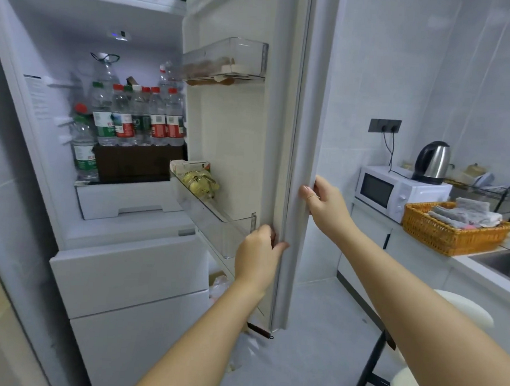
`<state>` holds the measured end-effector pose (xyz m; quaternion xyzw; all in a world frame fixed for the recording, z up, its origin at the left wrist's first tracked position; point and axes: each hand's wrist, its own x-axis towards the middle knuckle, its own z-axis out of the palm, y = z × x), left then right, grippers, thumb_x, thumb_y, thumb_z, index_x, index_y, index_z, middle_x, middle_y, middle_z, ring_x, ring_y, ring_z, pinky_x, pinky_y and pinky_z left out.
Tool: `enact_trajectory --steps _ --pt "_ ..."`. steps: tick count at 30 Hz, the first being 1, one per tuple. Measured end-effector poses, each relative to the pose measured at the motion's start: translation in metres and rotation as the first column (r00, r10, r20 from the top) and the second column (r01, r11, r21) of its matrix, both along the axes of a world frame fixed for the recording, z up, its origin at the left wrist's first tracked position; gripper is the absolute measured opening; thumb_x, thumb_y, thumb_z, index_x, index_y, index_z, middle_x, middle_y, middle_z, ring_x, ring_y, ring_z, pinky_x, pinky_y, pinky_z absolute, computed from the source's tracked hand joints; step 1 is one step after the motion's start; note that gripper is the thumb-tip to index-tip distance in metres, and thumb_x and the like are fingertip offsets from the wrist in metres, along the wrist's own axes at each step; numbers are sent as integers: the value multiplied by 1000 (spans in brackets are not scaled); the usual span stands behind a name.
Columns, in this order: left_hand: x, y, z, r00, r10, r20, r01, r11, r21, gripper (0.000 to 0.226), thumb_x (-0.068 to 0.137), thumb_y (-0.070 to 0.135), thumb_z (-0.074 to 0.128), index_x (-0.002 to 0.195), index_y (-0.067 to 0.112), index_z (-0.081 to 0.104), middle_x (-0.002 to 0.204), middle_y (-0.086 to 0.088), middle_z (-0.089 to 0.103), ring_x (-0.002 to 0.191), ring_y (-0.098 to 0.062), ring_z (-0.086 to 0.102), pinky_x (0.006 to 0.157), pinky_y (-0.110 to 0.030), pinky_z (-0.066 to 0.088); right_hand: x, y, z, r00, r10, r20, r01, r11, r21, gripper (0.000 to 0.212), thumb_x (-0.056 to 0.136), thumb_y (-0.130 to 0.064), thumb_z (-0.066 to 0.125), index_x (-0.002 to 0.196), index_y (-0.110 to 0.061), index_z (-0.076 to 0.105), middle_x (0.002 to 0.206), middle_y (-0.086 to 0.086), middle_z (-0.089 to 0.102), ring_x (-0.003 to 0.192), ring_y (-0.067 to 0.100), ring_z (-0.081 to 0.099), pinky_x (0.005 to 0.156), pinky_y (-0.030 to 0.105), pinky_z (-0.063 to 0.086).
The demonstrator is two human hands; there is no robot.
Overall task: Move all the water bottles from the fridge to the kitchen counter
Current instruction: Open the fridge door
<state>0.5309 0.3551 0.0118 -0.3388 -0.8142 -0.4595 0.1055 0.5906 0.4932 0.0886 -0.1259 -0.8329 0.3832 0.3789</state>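
Two bare forearms reach forward from the bottom edge. To their right stand two round white stools (461,307), one nearer than the other.

The left hand (257,252) grips the free edge of the open white fridge door (239,132) from the inner side, with its thumb wrapped onto the rim. The right hand (324,203), a little higher, holds the same edge from the outer side, fingers curled round it. Neither hand has a bottle.

Two clear plastic door bins show on the door. The lower bin (216,220) holds a yellow packet, and the upper bin (226,59) holds brown eggs.

Deeper inside the white fridge (129,277), the clear plastic water bottles (139,117) stand upright in a tight row on a dark brown box (136,161). Seven caps show in that row: four red, two green and one white. One more red-capped bottle stands lower, at the box's left. Two taller clear bottles rise behind; overlap hides any others.

Farther right, the white desk (458,260) carries one white microwave (397,192) with one steel kettle (432,162) on top. It also carries one orange wicker basket (451,234) of folded cloths and one black dish rack (501,193).
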Motion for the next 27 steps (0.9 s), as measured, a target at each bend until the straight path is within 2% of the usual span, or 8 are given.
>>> enact_trajectory --steps 5,8,10,12,15,18,22,27 --pt "7 37 7 992 4 -123 -20 992 -127 30 92 38 63 82 15 46 78 -3 57 73 -25 57 60 -35 47 0 42 -2 999 -33 12 33 999 -34 32 101 -20 49 76 -4 38 70 10 37 65 20 36 64 33 35" --pt "8 56 4 984 -5 -180 -26 985 -168 26 96 38 56 88 15 46 87 -3 60 75 -23 54 60 -30 39 -1 64 -3 1000 -29 11 30 997 -64 35 101 -22 50 74 -7 34 70 8 33 67 20 34 67 35 36" --pt "11 67 -2 981 -34 -189 1 985 -172 22 99 35 50 96 13 51 98 -5 62 83 -25 59 62 -30 38 -3 77 -3 1000 -25 10 26 994 -104 37 102 -23 49 71 -16 31 68 4 30 67 20 32 68 35 35" --pt "14 77 -11 985 -70 -157 42 984 -172 24 100 28 45 115 11 54 114 -6 60 95 -26 61 68 -31 43 -4 90 -4 1000 -30 -4 29 987 -160 38 102 -23 48 69 -19 28 67 -1 26 68 20 29 70 34 33" --pt "15 91 -23 985 -150 -81 131 971 -202 46 99 17 41 145 11 39 144 -5 45 120 -24 53 87 -31 46 -8 109 -5 998 -55 -15 51 977 -208 35 102 -23 47 72 -14 32 69 2 25 69 21 28 70 34 32" --pt "13 100 -32 967 -253 -16 241 936 -255 56 98 11 38 153 15 25 159 2 24 136 -19 40 101 -29 40 -14 124 -7 996 -80 -30 71 968 -242 37 101 -26 47 74 -4 32 74 6 27 71 22 29 71 35 33" --pt "8 112 -38 933 -356 43 351 882 -315 61 97 6 36 155 14 18 163 5 6 143 -19 30 110 -33 37 -20 136 -9 992 -124 -40 109 959 -263 37 99 -28 45 71 -9 33 73 5 28 72 22 31 72 36 33" --pt "6 130 -39 912 -403 84 402 830 -388 67 94 5 37 155 14 9 163 5 -10 138 -29 37 107 -42 41 -29 142 -8 976 -212 -40 190 931 -310 35 103 -21 42 70 -16 32 66 -2 25 67 19 27 71 33 28"
